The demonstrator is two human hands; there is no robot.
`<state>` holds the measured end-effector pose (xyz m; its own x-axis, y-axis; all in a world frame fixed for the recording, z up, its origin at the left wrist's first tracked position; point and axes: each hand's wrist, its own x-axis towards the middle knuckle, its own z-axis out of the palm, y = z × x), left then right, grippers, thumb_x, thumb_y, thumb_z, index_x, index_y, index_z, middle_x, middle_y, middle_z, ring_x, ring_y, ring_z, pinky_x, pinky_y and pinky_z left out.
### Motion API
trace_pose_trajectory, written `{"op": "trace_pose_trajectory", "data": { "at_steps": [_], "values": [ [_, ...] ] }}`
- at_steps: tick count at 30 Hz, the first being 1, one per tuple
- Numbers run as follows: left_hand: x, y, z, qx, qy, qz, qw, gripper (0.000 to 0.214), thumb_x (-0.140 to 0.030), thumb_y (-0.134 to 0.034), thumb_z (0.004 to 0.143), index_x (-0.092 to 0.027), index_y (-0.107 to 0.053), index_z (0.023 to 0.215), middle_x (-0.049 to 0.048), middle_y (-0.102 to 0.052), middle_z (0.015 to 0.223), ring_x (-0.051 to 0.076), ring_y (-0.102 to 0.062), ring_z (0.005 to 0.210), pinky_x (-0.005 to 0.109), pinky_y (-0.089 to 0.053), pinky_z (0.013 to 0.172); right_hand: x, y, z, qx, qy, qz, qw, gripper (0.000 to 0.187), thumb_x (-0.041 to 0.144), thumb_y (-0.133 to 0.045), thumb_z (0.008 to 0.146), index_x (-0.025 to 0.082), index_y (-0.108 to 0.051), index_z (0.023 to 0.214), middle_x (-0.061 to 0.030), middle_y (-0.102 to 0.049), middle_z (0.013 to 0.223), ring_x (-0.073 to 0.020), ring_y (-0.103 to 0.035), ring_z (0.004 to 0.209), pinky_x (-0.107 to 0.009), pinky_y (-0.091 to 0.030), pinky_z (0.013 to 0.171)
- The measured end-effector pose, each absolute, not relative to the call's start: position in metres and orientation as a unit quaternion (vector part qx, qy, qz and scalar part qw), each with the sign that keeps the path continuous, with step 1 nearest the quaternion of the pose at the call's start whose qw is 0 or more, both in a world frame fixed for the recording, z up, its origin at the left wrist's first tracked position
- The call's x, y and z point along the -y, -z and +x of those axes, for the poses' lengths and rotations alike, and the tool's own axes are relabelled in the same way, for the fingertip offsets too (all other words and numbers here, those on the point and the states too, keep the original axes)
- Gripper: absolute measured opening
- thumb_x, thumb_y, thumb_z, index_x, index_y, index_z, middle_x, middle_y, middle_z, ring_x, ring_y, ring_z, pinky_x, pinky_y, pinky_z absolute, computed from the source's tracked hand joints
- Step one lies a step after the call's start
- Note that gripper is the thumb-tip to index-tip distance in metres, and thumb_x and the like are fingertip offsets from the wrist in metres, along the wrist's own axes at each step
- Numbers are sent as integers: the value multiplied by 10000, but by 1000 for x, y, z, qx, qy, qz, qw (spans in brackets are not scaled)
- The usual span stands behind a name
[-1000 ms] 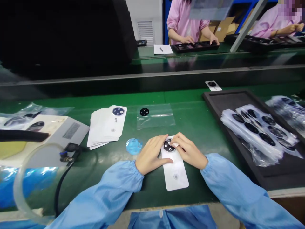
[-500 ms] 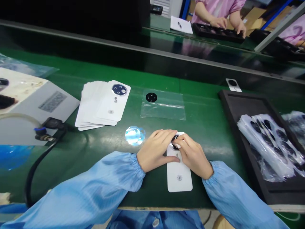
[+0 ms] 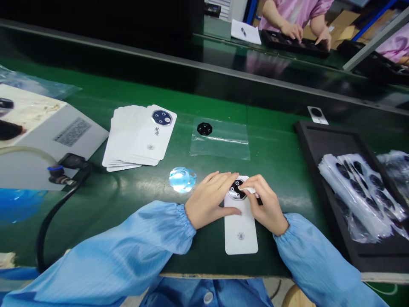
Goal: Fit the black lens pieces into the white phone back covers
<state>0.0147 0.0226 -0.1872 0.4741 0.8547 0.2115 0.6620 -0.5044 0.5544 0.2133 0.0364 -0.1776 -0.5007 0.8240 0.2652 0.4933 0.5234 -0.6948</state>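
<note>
Right hand (image 3: pixel 266 205) has slid rightward, pinching a white tab (image 3: pixel 248 190); left hand (image 3: pixel 209 200) rests on the white card (image 3: pixel 240 236).

No text is readable, the barcode label (image 3: pixel 73 132) being too small.

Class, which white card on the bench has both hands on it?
The lone card under the left hand and right hand, not those in the fanned stack or the card beyond the black tray.
</note>
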Motion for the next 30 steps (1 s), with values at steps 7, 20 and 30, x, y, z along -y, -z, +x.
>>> {"op": "trace_pose_trajectory", "data": {
  "at_steps": [7, 20, 30],
  "values": [
    [-23, 185, 15, -458, -236, 832, 205, 838, -604, -657, 775, -188, -311, 1415, 111, -543, 1385, 255, -488, 1297, 438, -319, 1130, -28, 180, 219, 846, -269, -378, 261, 246, 47, -416, 927, 229, -527, 1049, -64, -519, 954, -206, -521, 916, -359, -462, 777],
    [-22, 183, 16, -465, -207, 839, 193, 840, -604, -633, 790, -170, -305, 1430, 122, -536, 1401, 251, -482, 1310, 440, -327, 1123, -28, 178, 221, 878, -229, -356, 225, 297, -11, -388, 896, 199, -519, 1060, -85, -505, 972, -218, -505, 926, -364, -469, 772],
    [-23, 183, 16, -467, -202, 837, 199, 837, -597, -650, 781, -147, -347, 1418, 118, -532, 1405, 247, -469, 1316, 431, -306, 1134, -28, 179, 224, 837, -297, -380, 260, 277, 1, -406, 920, 202, -540, 1054, -55, -506, 964, -159, -522, 875, -287, -453, 743]
  ]
}}
